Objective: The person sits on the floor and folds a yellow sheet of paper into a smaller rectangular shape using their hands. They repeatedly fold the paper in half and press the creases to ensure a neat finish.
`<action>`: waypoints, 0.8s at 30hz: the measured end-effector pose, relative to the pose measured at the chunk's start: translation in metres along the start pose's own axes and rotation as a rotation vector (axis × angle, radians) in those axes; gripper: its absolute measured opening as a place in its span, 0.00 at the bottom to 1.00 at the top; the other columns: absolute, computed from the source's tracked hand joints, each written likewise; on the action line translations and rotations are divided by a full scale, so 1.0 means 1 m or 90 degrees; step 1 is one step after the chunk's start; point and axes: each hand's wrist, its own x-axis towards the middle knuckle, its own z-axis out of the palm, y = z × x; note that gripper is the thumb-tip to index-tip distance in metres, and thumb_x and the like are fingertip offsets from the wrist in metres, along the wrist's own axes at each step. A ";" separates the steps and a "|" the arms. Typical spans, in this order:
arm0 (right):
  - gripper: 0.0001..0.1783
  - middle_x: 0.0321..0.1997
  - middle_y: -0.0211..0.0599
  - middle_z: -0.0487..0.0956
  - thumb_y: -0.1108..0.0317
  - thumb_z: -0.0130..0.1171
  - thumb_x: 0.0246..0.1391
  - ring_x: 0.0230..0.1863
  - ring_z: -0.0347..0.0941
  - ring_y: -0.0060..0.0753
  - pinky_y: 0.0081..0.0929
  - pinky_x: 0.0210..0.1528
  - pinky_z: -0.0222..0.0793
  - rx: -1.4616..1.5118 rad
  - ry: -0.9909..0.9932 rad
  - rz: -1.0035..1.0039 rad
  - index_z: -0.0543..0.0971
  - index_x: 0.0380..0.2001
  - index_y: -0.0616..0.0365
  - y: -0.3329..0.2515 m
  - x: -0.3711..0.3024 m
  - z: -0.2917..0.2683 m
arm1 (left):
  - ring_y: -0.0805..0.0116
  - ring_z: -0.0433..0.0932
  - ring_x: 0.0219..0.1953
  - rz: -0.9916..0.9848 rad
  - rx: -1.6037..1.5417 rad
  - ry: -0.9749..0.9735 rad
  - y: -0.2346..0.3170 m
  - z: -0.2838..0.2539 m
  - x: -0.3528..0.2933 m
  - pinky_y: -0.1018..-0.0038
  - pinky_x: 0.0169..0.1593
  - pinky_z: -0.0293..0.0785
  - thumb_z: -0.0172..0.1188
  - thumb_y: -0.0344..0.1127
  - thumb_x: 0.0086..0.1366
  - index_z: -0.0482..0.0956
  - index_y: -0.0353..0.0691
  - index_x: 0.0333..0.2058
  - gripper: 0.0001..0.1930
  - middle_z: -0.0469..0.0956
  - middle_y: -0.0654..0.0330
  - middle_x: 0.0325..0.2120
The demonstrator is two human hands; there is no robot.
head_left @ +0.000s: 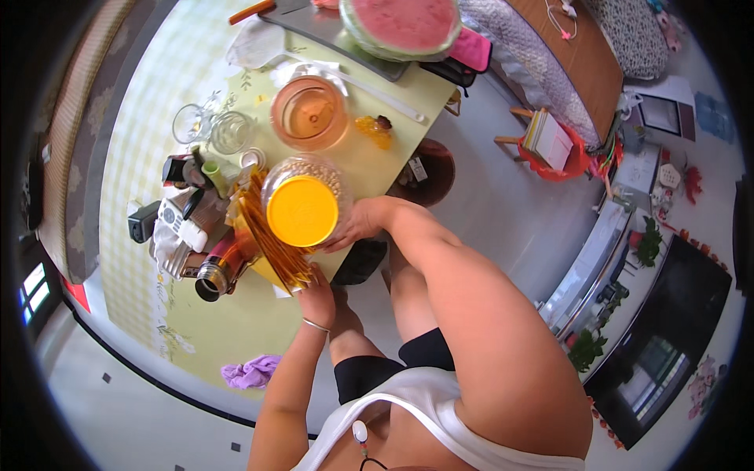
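A clear round jar (305, 169) with a yellow lid (303, 210) stands near the table's edge; small pale beans or nuts show through its wall. My right hand (360, 224) is closed round the jar's near right side, its fingertips partly hidden beneath the lid's edge. Just left of the jar leans a bundle of thin golden-brown strips (271, 235), whose kind I cannot make out. At the bundle's lower end my left hand (316, 297), with a bracelet at the wrist, grips it, fingers mostly hidden. A dark red flask (221, 267) lies beside the bundle.
Behind the jar are an orange-tinted bowl (310, 114), glass cups (232, 131) and a wrapped watermelon half (402, 25). White and black small items (181, 212) crowd the left. A purple cloth (251, 371) lies nearby. A brown bin (424, 174) stands below the table's right edge.
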 end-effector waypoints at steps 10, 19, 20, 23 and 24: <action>0.28 0.73 0.36 0.65 0.68 0.48 0.57 0.73 0.58 0.35 0.37 0.75 0.50 -0.064 0.054 0.168 0.69 0.63 0.55 -0.036 -0.002 0.032 | 0.24 0.45 0.69 0.026 0.142 -0.223 0.037 -0.083 0.017 0.47 0.74 0.41 0.63 0.49 0.54 0.54 0.14 0.64 0.50 0.53 0.26 0.65; 0.18 0.52 0.53 0.79 0.71 0.49 0.59 0.54 0.74 0.56 0.49 0.57 0.70 0.198 0.185 1.555 0.77 0.52 0.57 -0.354 -0.197 0.078 | 0.22 0.40 0.70 0.088 0.280 -0.305 0.041 -0.086 0.017 0.43 0.74 0.32 0.60 0.53 0.53 0.50 0.14 0.66 0.53 0.52 0.29 0.68; 0.23 0.57 0.51 0.77 0.67 0.53 0.58 0.60 0.72 0.53 0.46 0.61 0.69 0.234 0.030 1.689 0.74 0.57 0.56 -0.415 -0.235 0.134 | 0.23 0.38 0.71 0.073 0.256 -0.299 0.037 -0.079 0.018 0.48 0.75 0.33 0.66 0.54 0.49 0.46 0.15 0.67 0.59 0.47 0.26 0.68; 0.48 0.66 0.49 0.71 0.49 0.69 0.48 0.68 0.66 0.47 0.42 0.67 0.66 0.432 -0.101 1.887 0.60 0.69 0.54 -0.535 -0.227 0.164 | 0.22 0.40 0.71 0.025 0.266 -0.313 0.045 -0.087 0.025 0.45 0.74 0.31 0.63 0.54 0.52 0.46 0.14 0.66 0.57 0.50 0.30 0.69; 0.54 0.65 0.53 0.71 0.48 0.73 0.44 0.65 0.70 0.52 0.44 0.63 0.70 0.512 -0.065 1.924 0.59 0.69 0.60 -0.562 -0.222 0.182 | 0.22 0.40 0.71 0.032 0.275 -0.320 0.045 -0.087 0.026 0.45 0.75 0.31 0.63 0.54 0.52 0.46 0.14 0.66 0.57 0.50 0.29 0.69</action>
